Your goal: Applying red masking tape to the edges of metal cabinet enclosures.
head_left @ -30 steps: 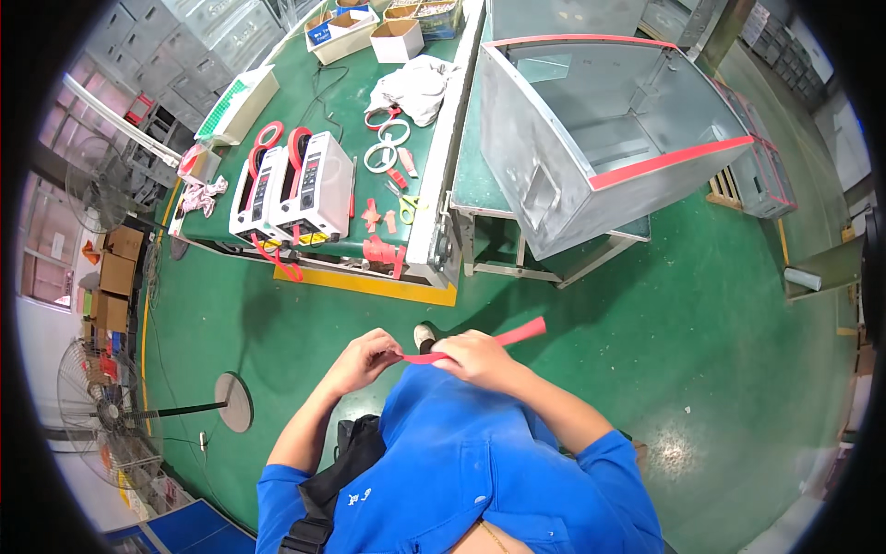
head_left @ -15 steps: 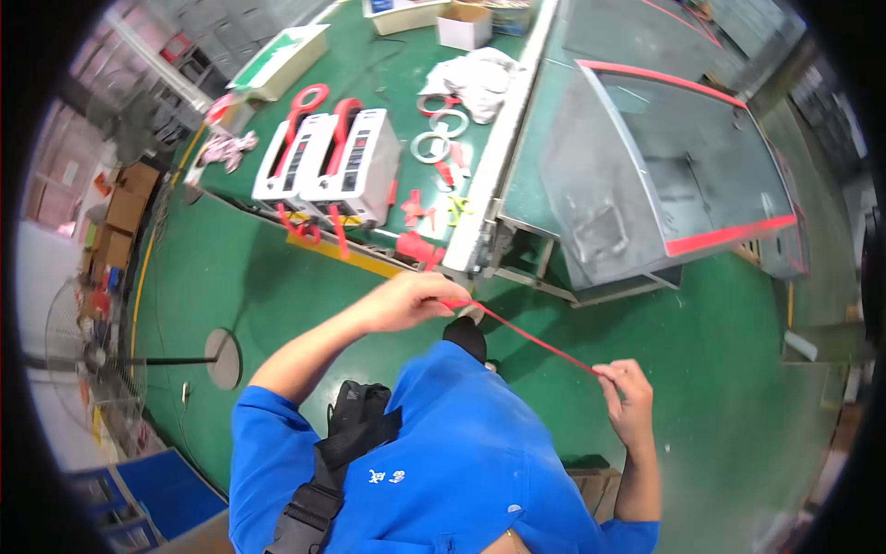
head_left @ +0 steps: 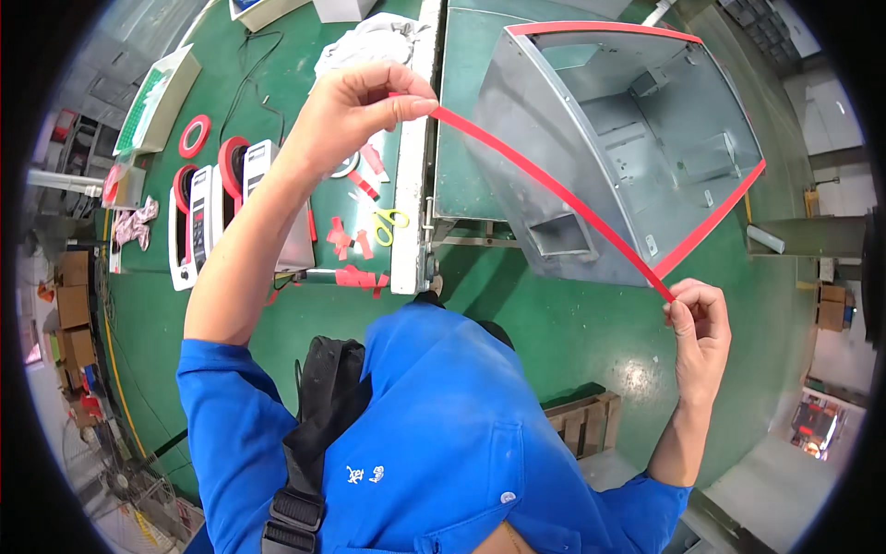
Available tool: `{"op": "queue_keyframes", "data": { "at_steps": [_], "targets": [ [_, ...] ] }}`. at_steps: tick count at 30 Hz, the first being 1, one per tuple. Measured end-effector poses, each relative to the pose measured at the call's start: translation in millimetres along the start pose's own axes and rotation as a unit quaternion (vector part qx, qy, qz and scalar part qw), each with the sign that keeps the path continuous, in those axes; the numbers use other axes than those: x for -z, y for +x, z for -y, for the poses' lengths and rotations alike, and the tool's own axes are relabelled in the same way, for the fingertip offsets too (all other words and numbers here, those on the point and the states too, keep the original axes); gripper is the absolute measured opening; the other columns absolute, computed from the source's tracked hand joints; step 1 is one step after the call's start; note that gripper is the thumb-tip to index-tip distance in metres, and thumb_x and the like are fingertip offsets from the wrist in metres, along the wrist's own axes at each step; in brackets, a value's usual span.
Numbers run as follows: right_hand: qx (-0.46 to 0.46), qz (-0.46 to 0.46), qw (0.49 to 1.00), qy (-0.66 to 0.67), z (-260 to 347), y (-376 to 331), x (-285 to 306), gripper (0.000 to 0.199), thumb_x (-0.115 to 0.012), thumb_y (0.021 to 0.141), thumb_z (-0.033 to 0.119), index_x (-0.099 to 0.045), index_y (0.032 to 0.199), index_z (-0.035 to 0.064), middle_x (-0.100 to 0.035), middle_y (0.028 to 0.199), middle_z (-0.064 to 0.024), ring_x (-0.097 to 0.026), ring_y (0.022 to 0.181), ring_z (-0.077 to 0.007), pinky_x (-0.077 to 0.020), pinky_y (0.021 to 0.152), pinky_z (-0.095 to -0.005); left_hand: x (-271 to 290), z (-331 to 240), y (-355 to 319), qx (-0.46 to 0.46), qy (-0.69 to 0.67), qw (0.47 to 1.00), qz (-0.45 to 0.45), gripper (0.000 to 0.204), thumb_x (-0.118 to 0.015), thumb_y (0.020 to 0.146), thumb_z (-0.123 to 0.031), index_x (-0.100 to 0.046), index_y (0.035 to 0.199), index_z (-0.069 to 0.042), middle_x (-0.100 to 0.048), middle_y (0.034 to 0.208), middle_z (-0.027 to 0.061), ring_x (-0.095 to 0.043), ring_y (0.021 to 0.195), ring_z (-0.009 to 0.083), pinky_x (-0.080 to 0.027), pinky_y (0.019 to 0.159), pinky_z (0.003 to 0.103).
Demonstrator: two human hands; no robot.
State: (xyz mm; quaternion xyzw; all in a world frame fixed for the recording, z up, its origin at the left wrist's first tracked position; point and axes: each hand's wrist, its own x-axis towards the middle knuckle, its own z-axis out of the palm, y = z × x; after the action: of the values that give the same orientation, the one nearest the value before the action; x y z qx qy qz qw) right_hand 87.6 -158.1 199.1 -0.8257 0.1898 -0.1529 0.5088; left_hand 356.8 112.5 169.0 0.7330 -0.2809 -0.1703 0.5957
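Note:
A strip of red tape (head_left: pixel 554 183) is stretched between my two hands, sloping down to the right. My left hand (head_left: pixel 365 103) pinches its upper end, raised over the edge of the table. The lower end is pinched between the thumb and fingers of my right hand (head_left: pixel 699 323), near the front corner of a grey metal cabinet (head_left: pixel 512 171). The strip passes in front of this cabinet; whether it touches cannot be told. Red tape (head_left: pixel 711 226) lines the cabinet's near right edge, and another red strip (head_left: pixel 604 30) runs along its far edge.
On the left table are two white tape dispensers (head_left: pixel 205 231) with red rolls, yellow scissors (head_left: pixel 389 224), red tape scraps (head_left: pixel 341 238), a white cloth (head_left: pixel 374 42) and a cream bin (head_left: pixel 159 100). A wooden pallet (head_left: pixel 586 423) stands on the floor, right of my body.
I have moved closer to the cabinet. Both hands have risen and spread apart, and the red tape between them now crosses in front of the cabinet.

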Motion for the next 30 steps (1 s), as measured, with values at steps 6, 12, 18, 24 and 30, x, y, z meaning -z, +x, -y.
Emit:
{"op": "queue_keyframes", "data": {
  "at_steps": [6,12,18,24,30],
  "targets": [
    [-0.039,-0.021,0.999,-0.020,4,14,-3,0.010,-0.057,0.082,0.006,-0.053,0.090,0.0021,-0.050,0.076,0.0002,-0.043,0.062,-0.0047,-0.0362,0.055,-0.0179,-8,4,49,-0.017,-0.069,0.997,-0.003,0.016,-0.065,0.074,-0.010,-0.063,0.089,-0.002,-0.056,0.072,-0.0005,-0.044,0.062,0.0062,-0.036,0.057,0.020],
    [-0.110,-0.063,0.988,0.088,9,25,0,0.014,-0.058,0.081,0.005,-0.053,0.093,0.0004,-0.054,0.077,-0.0031,-0.052,0.066,-0.0070,-0.0448,0.058,-0.0199,-15,12,90,0.067,-0.176,0.981,0.036,0.011,-0.066,0.073,-0.011,-0.060,0.081,-0.005,-0.055,0.069,-0.0012,-0.046,0.059,0.0061,-0.037,0.053,0.019],
    [-0.147,-0.036,0.981,0.118,-2,31,9,0.010,-0.059,0.080,0.008,-0.051,0.084,0.0023,-0.054,0.074,-0.0023,-0.052,0.063,-0.0068,-0.0446,0.055,-0.0197,-19,16,115,0.028,-0.129,0.989,0.059,0.010,-0.066,0.075,-0.012,-0.059,0.080,-0.009,-0.054,0.070,-0.0018,-0.048,0.060,0.0042,-0.036,0.053,0.018],
    [-0.161,-0.042,0.979,0.114,0,38,14,0.009,-0.058,0.081,0.009,-0.051,0.083,0.0031,-0.053,0.070,-0.0011,-0.051,0.059,-0.0061,-0.0435,0.050,-0.0187,-23,10,138,0.081,-0.231,0.968,0.049,0.013,-0.067,0.074,-0.010,-0.059,0.082,-0.003,-0.057,0.067,0.0023,-0.051,0.057,0.0072,-0.040,0.051,0.018],
    [-0.193,-0.050,0.974,0.112,0,42,12,0.010,-0.058,0.080,0.008,-0.052,0.083,0.0006,-0.055,0.071,-0.0043,-0.054,0.059,-0.0084,-0.0448,0.050,-0.0195,-22,10,147,0.080,-0.155,0.983,0.051,0.010,-0.066,0.076,-0.014,-0.059,0.077,-0.006,-0.055,0.064,-0.0006,-0.048,0.055,0.0064,-0.036,0.050,0.017]
  ]
}}
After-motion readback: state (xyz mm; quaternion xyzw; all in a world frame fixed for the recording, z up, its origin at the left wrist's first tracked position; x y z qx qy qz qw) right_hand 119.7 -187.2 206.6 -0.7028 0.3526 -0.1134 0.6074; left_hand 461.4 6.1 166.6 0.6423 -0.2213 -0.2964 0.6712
